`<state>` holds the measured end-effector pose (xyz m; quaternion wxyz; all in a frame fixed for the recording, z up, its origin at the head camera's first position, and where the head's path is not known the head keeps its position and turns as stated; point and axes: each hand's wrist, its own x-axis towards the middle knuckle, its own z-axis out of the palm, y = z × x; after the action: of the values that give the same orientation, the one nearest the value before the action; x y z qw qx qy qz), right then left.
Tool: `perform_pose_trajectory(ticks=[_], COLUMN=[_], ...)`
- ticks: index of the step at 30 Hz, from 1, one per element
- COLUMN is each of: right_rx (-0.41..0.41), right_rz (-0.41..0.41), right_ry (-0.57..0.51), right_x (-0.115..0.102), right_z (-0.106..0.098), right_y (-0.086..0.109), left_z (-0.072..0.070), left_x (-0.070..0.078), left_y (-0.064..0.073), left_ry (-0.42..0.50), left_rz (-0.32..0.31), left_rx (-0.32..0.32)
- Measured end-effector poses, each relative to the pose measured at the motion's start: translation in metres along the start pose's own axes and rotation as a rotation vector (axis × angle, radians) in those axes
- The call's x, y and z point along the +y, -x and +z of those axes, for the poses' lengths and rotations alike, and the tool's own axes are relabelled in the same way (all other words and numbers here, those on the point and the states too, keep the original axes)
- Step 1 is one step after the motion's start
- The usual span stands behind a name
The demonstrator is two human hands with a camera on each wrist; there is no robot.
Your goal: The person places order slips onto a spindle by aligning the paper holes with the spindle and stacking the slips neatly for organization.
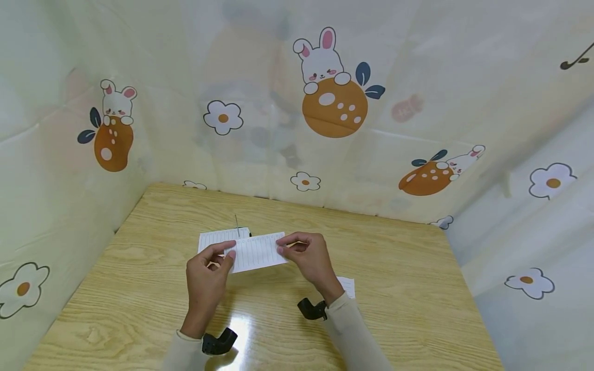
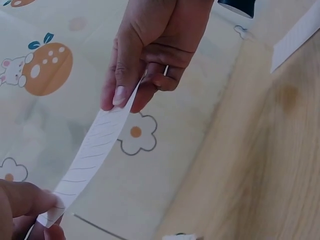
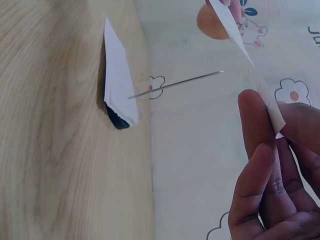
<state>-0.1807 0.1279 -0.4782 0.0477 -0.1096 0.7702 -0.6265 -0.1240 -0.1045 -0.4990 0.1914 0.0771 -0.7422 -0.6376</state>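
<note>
Both hands hold a lined white paper slip [image 1: 257,252] stretched between them above the table. At its left end, my left hand [image 1: 207,278] pinches it between thumb and fingers. The right hand [image 1: 313,259] pinches the other end, thumb [image 2: 119,95] against the ruled face in the left wrist view. Just behind the slip stands a bill spike, its thin metal needle [image 3: 180,84] rising through a stack of white slips [image 3: 117,75]. Part of a dark base [image 3: 117,120] shows under the stack. In the head view the held slip covers part of that stack.
Another lined slip [image 1: 347,286] lies on the wooden table [image 1: 394,288], partly behind the right wrist. Patterned curtains [image 1: 260,62] with rabbits and flowers enclose the table at the back and sides. A black wrist camera [image 1: 219,341] is on the left wrist.
</note>
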Motion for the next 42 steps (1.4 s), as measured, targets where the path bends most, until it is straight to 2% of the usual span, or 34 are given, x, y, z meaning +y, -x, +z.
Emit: perform_pose_trajectory(ticks=[8, 19, 33, 42], right_rx=[0.002, 0.005, 0.032, 0.059], right_rz=[0.000, -0.019, -0.005, 0.015], right_ry=[-0.020, -0.032, 0.011, 0.045], right_x=[-0.006, -0.014, -0.021, -0.026], right_z=[0.009, 0.024, 0.039, 0.045], right_y=[-0.012, -0.026, -0.045, -0.052], left_z=[-0.008, -0.016, -0.024, -0.027], left_x=[0.002, 0.003, 0.000, 0.003], left_y=[-0.011, -0.025, -0.047, -0.055], left_ry=[0.026, 0.023, -0.003, -0.013], left_rz=[-0.004, 0.025, 0.035, 0.013], left_rx=[0.002, 0.057, 0.095, 0.103])
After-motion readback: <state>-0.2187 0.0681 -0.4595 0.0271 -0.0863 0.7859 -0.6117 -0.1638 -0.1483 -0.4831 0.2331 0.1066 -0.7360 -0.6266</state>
